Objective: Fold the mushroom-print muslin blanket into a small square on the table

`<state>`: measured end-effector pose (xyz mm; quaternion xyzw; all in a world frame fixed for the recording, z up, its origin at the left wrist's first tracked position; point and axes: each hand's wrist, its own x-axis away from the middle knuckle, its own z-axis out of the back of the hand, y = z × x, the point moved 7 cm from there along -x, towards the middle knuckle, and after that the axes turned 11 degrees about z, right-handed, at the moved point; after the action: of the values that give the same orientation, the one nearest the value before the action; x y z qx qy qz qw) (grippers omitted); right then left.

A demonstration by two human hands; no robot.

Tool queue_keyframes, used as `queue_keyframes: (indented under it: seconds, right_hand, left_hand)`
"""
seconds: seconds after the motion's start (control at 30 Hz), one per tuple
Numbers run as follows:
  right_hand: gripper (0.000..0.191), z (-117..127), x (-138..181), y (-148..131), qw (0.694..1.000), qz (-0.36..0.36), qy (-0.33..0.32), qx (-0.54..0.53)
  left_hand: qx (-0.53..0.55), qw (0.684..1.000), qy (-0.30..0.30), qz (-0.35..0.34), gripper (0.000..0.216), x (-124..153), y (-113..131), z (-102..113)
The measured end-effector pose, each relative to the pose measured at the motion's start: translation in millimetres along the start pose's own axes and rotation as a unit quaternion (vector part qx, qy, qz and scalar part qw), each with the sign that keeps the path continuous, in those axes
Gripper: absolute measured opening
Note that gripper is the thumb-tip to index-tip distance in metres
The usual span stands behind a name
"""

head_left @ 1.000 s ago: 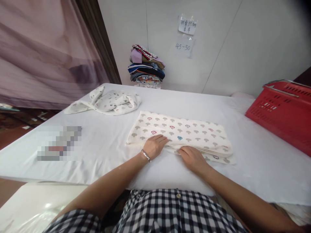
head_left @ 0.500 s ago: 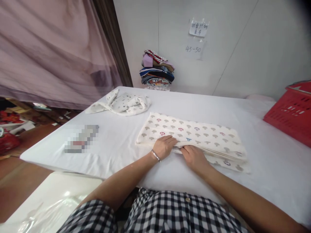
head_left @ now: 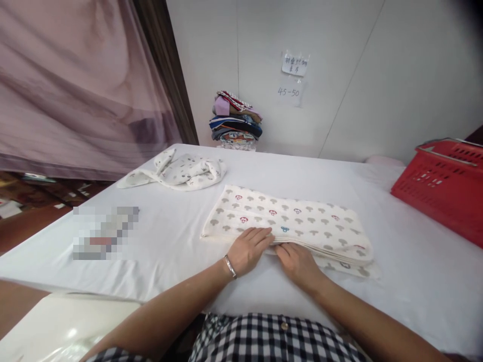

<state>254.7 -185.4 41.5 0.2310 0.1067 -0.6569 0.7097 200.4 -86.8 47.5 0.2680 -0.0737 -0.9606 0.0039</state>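
A cream cloth printed with small mushrooms (head_left: 298, 221) lies folded into a long strip on the white table (head_left: 181, 226). My left hand (head_left: 249, 249), with a bracelet at the wrist, rests palm down on its near edge, fingers on the top layer. My right hand (head_left: 296, 261) sits just beside it, fingers tucked at the layered near edge of the same cloth. Whether either hand pinches the fabric is unclear. A second cloth of the same print (head_left: 177, 171) lies crumpled at the far left of the table.
A red plastic basket (head_left: 445, 188) stands at the table's right edge. A stack of folded coloured clothes (head_left: 236, 120) sits against the back wall under two paper notes. A pinkish curtain (head_left: 75, 85) hangs at the left. A blurred-out item (head_left: 105, 234) lies near the left front.
Only the camera view shifted slightly. Both hands stay at the near edge of the folded cloth, the left one spreading its fingers a little farther onto it.
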Motion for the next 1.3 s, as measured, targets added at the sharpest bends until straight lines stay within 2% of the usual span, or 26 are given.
queue_keyframes:
  seconds: [0.2,0.4,0.57,0.67,0.77,0.87,0.93,1.03,1.13,1.3]
  right_hand:
    - [0.019,-0.3,5.4,3.7,0.999,-0.024,0.015,-0.015]
    - [0.020,1.6,4.8,2.0,1.000,-0.017,0.010,-0.016]
    - [0.022,6.1,2.5,-6.3,0.997,0.019,-0.056,-0.040]
    - [0.021,18.3,-4.4,-4.6,0.989,0.026,-0.097,-0.107]
    - [0.024,29.9,-20.8,24.8,0.973,-0.017,-0.092,-0.210]
    - [0.022,19.8,-39.4,90.5,0.969,-0.120,-0.044,-0.213]
    - [0.022,-5.7,-48.7,133.3,0.970,-0.160,-0.063,-0.171]
    - [0.030,-57.3,-53.5,176.6,0.958,-0.190,-0.186,-0.107]
    - [0.035,-86.6,-54.8,193.1,0.948,-0.192,-0.234,-0.099]
    - [0.039,-97.2,-53.1,204.3,0.949,-0.199,-0.233,-0.077]
  left_hand:
    - [0.009,0.999,-0.027,-0.046,0.026,8.1,12.1,0.1]
    - [-0.049,0.999,-0.003,-0.019,0.016,6.1,10.5,-15.3]
    - [-0.061,0.998,0.003,-0.012,0.015,5.2,9.3,-24.8]
    - [-0.043,0.998,0.017,-0.035,0.012,6.6,10.8,-24.7]
    - [-0.030,0.998,0.024,-0.054,0.013,6.8,12.3,-22.8]
    - [-0.026,0.997,0.033,-0.062,0.015,6.4,13.0,-20.8]
    - [-0.021,0.997,0.036,-0.060,0.015,6.4,12.5,-20.8]
    - [-0.011,0.998,0.034,-0.056,0.014,6.9,11.3,-22.0]
    - [-0.008,0.998,0.035,-0.059,0.013,7.0,10.6,-21.9]
    - [0.011,0.998,0.030,-0.060,0.011,5.6,9.1,-21.9]
